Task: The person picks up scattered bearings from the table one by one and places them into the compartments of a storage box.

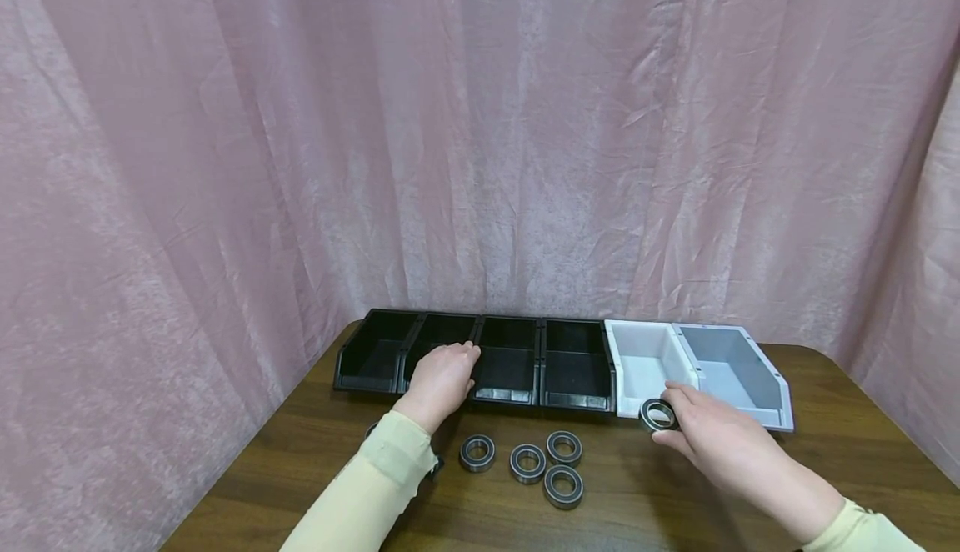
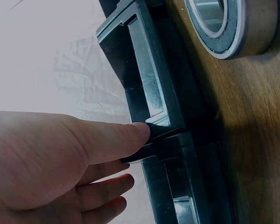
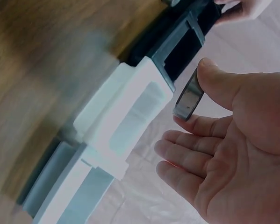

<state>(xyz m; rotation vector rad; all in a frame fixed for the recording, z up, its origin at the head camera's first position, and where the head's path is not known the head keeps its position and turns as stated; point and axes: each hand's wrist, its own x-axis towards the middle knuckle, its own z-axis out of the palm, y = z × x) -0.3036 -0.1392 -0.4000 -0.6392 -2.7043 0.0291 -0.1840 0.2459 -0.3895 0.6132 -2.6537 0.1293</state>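
My right hand [image 1: 712, 435] pinches a ball bearing [image 1: 648, 414] between thumb and fingers, at the front edge of the white bin [image 1: 628, 368]. Seen edge-on in the right wrist view, this bearing [image 3: 189, 99] sits between the thumb and index fingertip while the other fingers stay loosely bent. My left hand [image 1: 441, 381] reaches over the black bins [image 1: 510, 368], near the wall between two of them. Its thumb [image 2: 116, 137] lies along a bin corner [image 2: 161, 122] in the left wrist view, and no bearing shows in that hand.
Several bearings [image 1: 563, 487] lie flat on the wooden table [image 1: 615, 519] in front of the bins, one partly hidden behind the left sleeve [image 1: 367, 485]. A grey bin [image 1: 738, 377] ends the row at the right. A pink curtain [image 1: 480, 135] hangs behind the table.
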